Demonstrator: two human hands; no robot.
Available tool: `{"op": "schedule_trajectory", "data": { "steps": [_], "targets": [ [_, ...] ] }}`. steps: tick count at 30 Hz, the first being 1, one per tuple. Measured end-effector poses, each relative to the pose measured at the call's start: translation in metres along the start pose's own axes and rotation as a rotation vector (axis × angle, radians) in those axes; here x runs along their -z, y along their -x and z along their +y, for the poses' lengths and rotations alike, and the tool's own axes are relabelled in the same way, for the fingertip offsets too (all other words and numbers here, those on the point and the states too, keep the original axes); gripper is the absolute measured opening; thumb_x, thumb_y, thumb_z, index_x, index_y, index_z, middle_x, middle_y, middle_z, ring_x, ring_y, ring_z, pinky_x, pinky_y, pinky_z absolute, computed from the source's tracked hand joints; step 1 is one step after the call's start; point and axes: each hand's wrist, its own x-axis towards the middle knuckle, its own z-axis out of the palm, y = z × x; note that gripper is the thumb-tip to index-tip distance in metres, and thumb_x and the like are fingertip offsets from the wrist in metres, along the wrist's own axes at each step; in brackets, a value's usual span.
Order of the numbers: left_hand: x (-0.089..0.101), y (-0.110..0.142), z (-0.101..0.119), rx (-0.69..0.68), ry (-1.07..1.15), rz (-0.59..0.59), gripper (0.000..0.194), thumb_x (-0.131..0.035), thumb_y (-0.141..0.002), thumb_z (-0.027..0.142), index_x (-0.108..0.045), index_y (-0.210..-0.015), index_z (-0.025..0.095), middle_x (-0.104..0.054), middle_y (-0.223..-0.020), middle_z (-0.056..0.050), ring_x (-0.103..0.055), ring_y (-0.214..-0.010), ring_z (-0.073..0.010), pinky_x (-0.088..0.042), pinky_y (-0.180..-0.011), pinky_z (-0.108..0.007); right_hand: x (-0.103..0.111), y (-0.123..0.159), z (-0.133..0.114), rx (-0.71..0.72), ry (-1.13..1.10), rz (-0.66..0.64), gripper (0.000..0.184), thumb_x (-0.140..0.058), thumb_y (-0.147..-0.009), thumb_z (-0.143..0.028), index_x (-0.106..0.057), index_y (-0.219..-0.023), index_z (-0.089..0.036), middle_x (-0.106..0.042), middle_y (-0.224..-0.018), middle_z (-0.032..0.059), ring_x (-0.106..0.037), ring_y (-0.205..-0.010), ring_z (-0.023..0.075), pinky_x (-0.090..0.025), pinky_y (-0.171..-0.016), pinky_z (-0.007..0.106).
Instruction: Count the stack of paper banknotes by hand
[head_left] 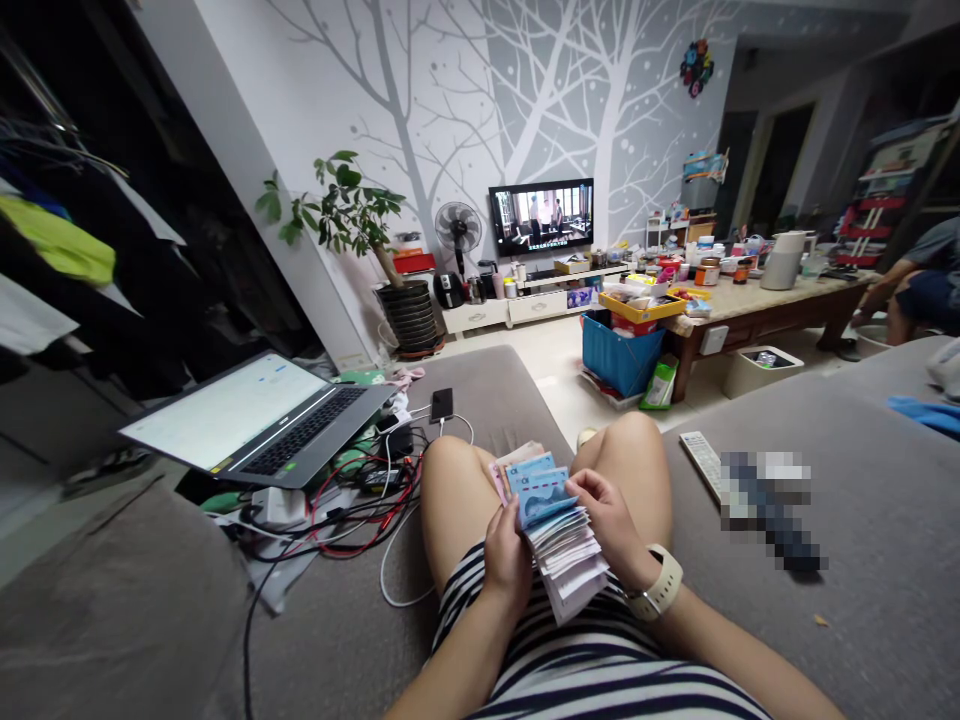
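A fanned stack of banknotes is held over my lap between both hands. Blue notes lie on top, with pinkish and orange ones showing at the far left edge; the pale folded ends of many notes hang toward me. My left hand is closed around the left side of the stack, thumb on the top face. My right hand, with a cream watch on its wrist, pinches the right edge of the blue notes between thumb and fingers.
On the grey sofa to the left are an open laptop, tangled cables and a phone. Remote controls lie to the right. Beyond stand a cluttered table, a blue bin and a television. Another person sits far right.
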Motion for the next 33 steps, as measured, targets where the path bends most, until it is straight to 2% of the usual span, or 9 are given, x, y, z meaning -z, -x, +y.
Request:
{"op": "schedule_trajectory", "data": {
  "steps": [8, 12, 16, 21, 25, 33],
  "targets": [
    [-0.002, 0.000, 0.000, 0.030, 0.025, 0.011, 0.032, -0.061, -0.070, 0.034, -0.067, -0.096, 0.014, -0.073, -0.088, -0.008, -0.065, -0.089, -0.0257, -0.049, -0.080, -0.037, 0.003, -0.002, 0.004, 0.012, 0.052, -0.013, 0.041, -0.053, -0.078, -0.056, -0.051, -0.063, -0.018, -0.050, -0.051, -0.0019, -0.040, -0.048, 0.0116, -0.030, -0.048, 0.025],
    [-0.004, 0.001, 0.001, 0.049, 0.049, 0.016, 0.038, -0.064, -0.067, 0.031, -0.066, -0.101, 0.013, -0.073, -0.082, -0.008, -0.066, -0.087, -0.0265, -0.049, -0.080, -0.038, 0.003, -0.002, 0.002, 0.063, 0.101, 0.016, 0.034, -0.064, -0.073, -0.048, -0.050, -0.064, -0.018, -0.049, -0.056, -0.0025, -0.042, -0.054, 0.0117, -0.033, -0.053, 0.024],
    [-0.006, 0.004, 0.005, 0.075, 0.049, -0.013, 0.044, -0.067, -0.065, 0.031, -0.064, -0.105, 0.012, -0.073, -0.084, -0.010, -0.067, -0.085, -0.0272, -0.049, -0.079, -0.039, 0.003, -0.003, 0.003, 0.068, 0.070, 0.081, 0.033, -0.072, -0.065, -0.043, -0.051, -0.073, -0.018, -0.049, -0.066, -0.0024, -0.043, -0.060, 0.0124, -0.036, -0.057, 0.024],
    [-0.007, 0.007, 0.008, 0.086, 0.044, -0.067, 0.049, -0.071, -0.062, 0.031, -0.063, -0.106, 0.010, -0.073, -0.086, -0.012, -0.067, -0.084, -0.0286, -0.049, -0.079, -0.040, 0.005, -0.006, 0.007, 0.052, 0.070, 0.070, 0.034, -0.071, -0.065, -0.045, -0.050, -0.071, -0.018, -0.046, -0.065, -0.0031, -0.042, -0.060, 0.0124, -0.035, -0.056, 0.024],
    [-0.007, 0.007, 0.008, 0.086, 0.034, -0.063, 0.046, -0.069, -0.065, 0.030, -0.063, -0.106, 0.011, -0.073, -0.087, -0.012, -0.067, -0.086, -0.0279, -0.049, -0.080, -0.040, 0.005, -0.003, 0.006, 0.046, 0.093, 0.035, 0.035, -0.067, -0.070, -0.047, -0.048, -0.065, -0.018, -0.043, -0.059, -0.0042, -0.038, -0.056, 0.0114, -0.032, -0.053, 0.024],
    [-0.001, -0.001, 0.001, 0.028, 0.018, 0.019, 0.032, -0.060, -0.072, 0.037, -0.068, -0.095, 0.015, -0.073, -0.091, -0.009, -0.065, -0.093, -0.0259, -0.049, -0.082, -0.037, 0.000, 0.001, -0.004, 0.053, 0.061, 0.020, 0.033, -0.065, -0.072, -0.045, -0.049, -0.065, -0.018, -0.043, -0.060, -0.0038, -0.038, -0.056, 0.0111, -0.032, -0.053, 0.024]
  ]
}}
